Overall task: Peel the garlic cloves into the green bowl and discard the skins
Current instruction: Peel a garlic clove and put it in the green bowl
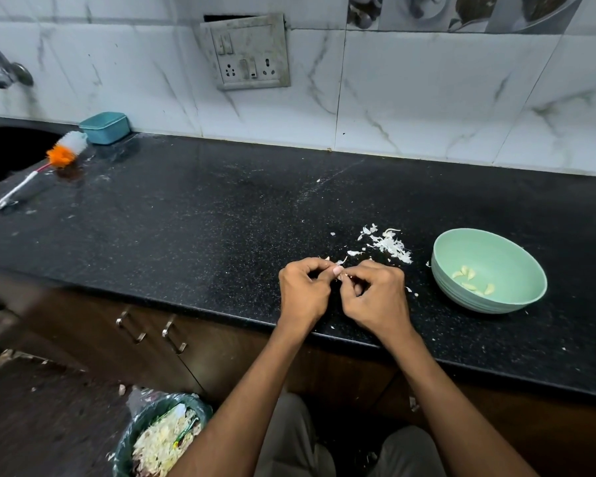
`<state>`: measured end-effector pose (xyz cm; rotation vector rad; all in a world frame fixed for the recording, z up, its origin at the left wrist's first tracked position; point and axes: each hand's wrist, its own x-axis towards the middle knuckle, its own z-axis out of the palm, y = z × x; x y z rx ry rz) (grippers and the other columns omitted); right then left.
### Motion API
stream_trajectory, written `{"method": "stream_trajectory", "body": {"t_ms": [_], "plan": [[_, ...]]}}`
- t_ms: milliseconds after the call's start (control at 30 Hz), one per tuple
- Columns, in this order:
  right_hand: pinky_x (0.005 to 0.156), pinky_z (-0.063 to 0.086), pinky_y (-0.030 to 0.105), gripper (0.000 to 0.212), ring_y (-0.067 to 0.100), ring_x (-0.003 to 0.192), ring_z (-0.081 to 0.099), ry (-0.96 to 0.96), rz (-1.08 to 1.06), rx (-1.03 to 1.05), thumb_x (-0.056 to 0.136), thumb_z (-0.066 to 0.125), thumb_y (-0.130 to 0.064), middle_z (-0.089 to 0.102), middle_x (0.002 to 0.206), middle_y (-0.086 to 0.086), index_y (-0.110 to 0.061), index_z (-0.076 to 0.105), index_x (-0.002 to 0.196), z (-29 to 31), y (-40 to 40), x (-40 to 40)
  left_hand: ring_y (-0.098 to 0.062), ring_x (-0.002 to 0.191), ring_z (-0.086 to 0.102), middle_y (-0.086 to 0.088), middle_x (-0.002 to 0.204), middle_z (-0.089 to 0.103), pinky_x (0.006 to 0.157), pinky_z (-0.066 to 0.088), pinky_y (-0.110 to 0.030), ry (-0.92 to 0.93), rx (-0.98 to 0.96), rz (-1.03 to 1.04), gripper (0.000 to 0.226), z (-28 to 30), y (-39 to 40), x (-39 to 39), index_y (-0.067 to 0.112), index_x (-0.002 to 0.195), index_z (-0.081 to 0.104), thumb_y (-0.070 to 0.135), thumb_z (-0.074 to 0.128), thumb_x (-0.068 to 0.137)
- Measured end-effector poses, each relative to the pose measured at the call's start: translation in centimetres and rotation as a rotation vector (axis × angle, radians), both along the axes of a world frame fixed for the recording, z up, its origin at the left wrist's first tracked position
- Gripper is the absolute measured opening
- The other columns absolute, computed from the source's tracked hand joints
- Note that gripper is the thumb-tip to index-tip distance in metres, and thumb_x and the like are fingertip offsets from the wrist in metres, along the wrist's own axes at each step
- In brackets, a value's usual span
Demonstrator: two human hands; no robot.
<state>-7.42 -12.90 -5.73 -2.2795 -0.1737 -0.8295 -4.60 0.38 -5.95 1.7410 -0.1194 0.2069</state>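
Head view: small papery-skinned garlic clove (339, 275) pinched between curled fingers of left hand (303, 292) and right hand (375, 297); pale green round bowl (516, 304) at 3 o'clock, nearer right hand.

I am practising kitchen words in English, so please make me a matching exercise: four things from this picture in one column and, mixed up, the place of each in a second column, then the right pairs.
Things:
1. green bowl
2. pile of garlic skins
3. brush
4. bin

Places:
A. on the floor, below the counter, lined with a bag
B. on the counter to the right of the right hand, with peeled cloves inside
C. at the left end of the counter, beside the teal box
D. on the counter just beyond the two hands

Pairs: 1-B, 2-D, 3-C, 4-A
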Motion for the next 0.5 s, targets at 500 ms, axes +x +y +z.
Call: {"method": "stream_trajectory", "body": {"t_ms": [500], "plan": [[0.049,0.038,0.011,0.013,0.004,0.047,0.055,0.018,-0.128,0.371,0.078,0.080,-0.001,0.071,0.070,-0.005,-0.014,0.082,0.077,-0.02,-0.26,0.69,-0.016,0.074,0.066,0.001,0.083,0.078,0.073,0.057,-0.035,0.095,-0.102,-0.046,0.014,0.26,0.16,0.08,0.021,0.085,0.080,0.010,0.074,0.091]]}}
